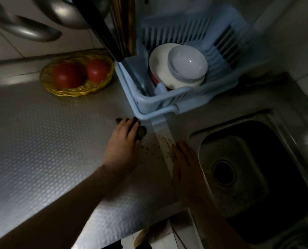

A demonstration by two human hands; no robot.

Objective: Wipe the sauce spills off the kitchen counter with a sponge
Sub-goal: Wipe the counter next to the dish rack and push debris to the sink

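My left hand [121,142] lies on a dark sponge [140,131] on the textured steel counter [47,137], just in front of the blue dish rack. Its fingers reach over the sponge; only the sponge's dark edges show past the fingertips. Brown sauce specks [164,142] are scattered on the counter between my two hands, partly over a pale strip. My right hand [185,162] rests flat, fingers straight, at the counter's edge beside the sink, touching the specks' right side.
A blue dish rack [149,105] with white bowls [187,66] stands behind the sponge. A yellow wicker basket [74,90] with two tomatoes [67,74] sits at the back left. The steel sink [248,168] lies to the right. Metal pans [29,31] hang overhead.
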